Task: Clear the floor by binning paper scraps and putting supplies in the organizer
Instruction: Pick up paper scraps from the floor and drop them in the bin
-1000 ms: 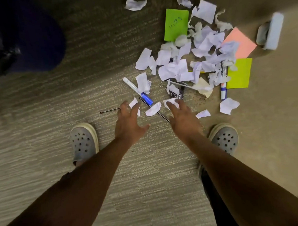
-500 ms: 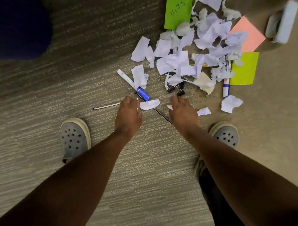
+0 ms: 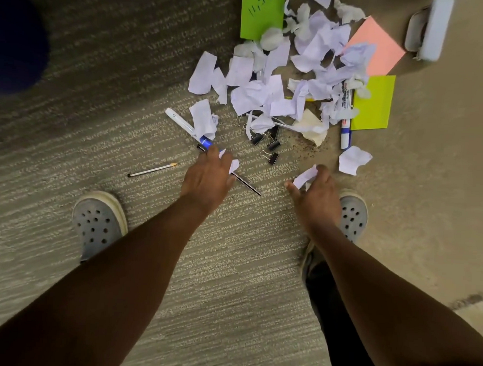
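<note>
A heap of torn white paper scraps [image 3: 266,95] lies on the carpet ahead of me. My left hand [image 3: 207,178] is down on the floor over a black pen [image 3: 247,185], and its fingers curl round a white paper scrap [image 3: 233,165]. My right hand [image 3: 316,194] pinches another white scrap [image 3: 305,176] between thumb and fingers. A blue-capped white marker [image 3: 180,121] lies just beyond the left hand. A pencil [image 3: 152,170] lies to its left. Several black binder clips [image 3: 273,145] sit between the hands and the heap.
A second marker [image 3: 346,118] and a loose scrap [image 3: 353,160] lie at the right. Green [image 3: 261,15], pink [image 3: 379,50] and yellow-green [image 3: 372,102] notes ring the heap. A white object [image 3: 434,28] sits top right. My shoes [image 3: 98,223] [image 3: 353,215] flank the hands.
My right hand has moved right, away from the pen, and now pinches a scrap. My left hand has slid forward over the scrap on the pen.
</note>
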### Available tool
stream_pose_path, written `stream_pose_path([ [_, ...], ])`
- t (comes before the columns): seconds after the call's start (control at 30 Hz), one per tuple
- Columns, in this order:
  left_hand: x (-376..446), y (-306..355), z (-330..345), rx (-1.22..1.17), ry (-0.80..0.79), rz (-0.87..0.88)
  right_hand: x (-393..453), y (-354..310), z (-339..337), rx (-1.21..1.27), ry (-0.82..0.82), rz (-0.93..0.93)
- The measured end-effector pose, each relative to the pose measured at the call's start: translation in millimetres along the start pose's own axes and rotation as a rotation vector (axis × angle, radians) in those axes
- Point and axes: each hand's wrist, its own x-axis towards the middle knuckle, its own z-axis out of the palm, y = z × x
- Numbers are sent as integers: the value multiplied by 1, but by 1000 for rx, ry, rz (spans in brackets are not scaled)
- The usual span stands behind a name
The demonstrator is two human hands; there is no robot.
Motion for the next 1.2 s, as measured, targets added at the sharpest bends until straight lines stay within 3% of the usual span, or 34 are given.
stream_pose_path([
  [0.23, -1, -6, 4, -3, -2, 18, 11, 1, 9, 30, -21, -60],
  [0.5, -18, -1, 1, -159, 149, 37, 8, 4, 1, 66, 49, -159],
  [0.6, -25, 0, -9, -292, 193, -24, 3, -7, -15, 118, 93, -248],
  [0.73, -39, -4, -39, -396, 222, -122, -14, -35, -43, 274, 34, -409],
  [0.97, -78, -33, -151, -536, 397, -176, -53, -162, -101, 380, 89, -567],
  [1.1, -105, -67, -229, -586, 654, -247, -84, -271, -140, 523, 189, -657],
  [1.2, -119, -107, -283, -539, 888, -285, -109, -355, -165, 593, 305, -831],
])
